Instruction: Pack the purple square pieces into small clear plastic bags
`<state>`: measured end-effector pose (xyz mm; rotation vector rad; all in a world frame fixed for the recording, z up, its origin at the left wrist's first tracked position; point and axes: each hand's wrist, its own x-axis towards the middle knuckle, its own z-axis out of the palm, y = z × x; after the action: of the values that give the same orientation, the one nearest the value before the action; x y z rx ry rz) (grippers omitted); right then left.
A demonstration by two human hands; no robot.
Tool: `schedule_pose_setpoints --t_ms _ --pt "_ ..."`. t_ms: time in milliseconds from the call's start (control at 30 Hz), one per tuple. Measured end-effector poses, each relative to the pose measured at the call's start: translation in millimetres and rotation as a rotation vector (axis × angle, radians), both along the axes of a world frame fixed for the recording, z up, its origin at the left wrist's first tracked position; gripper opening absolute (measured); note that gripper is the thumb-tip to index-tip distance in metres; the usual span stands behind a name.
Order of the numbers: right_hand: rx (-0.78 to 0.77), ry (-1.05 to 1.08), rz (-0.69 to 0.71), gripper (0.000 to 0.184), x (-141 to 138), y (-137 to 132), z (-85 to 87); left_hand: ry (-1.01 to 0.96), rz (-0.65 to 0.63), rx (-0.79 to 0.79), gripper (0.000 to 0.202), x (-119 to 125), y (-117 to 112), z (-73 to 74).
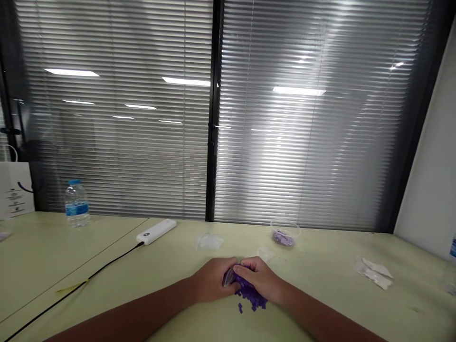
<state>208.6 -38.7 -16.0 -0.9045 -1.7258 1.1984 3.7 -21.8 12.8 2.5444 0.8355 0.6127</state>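
My left hand and my right hand meet at the middle of the table's near side. Between them they grip a small, shiny plastic bag holding purple pieces, partly hidden by my fingers. A heap of small purple pieces lies under and just in front of my right hand, with a few loose ones near it. A transparent bowl holding similar pale purple pieces stands beyond my hands, out of reach of my fingers.
Flattened clear plastic bags and white-backed plastic scraps lie on the pale green table. A white power bank trails a black cable. A water bottle and a white paper bag stand at the far left, before window blinds.
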Motion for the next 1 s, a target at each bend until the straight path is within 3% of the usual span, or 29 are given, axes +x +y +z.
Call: schedule_pose_setpoints --t_ms 167,400,600,800,1000 --pt "-0.013 0.018 0.013 0.055 -0.7 -2.2 0.7 0.044 0.007 0.026 0.026 -0.7 -1.4 0.4" --pt "-0.015 0.031 0.034 0.052 -1.5 -3.4 -4.5 0.018 -0.139 0.044 0.034 -6.7 -0.1 1.4" --pt "-0.028 0.032 0.056 0.057 -1.4 -4.9 -3.4 -0.005 -0.249 0.041 0.026 -8.5 -1.8 5.9" --pt "-0.045 0.066 0.073 0.054 0.6 -0.2 -8.0 -0.015 -0.242 0.028 0.03 -6.8 -5.4 9.3" --pt "-0.028 0.076 0.059 0.057 -0.4 0.2 -6.3 -0.011 -0.129 0.05 0.039 -5.6 -4.0 7.5"
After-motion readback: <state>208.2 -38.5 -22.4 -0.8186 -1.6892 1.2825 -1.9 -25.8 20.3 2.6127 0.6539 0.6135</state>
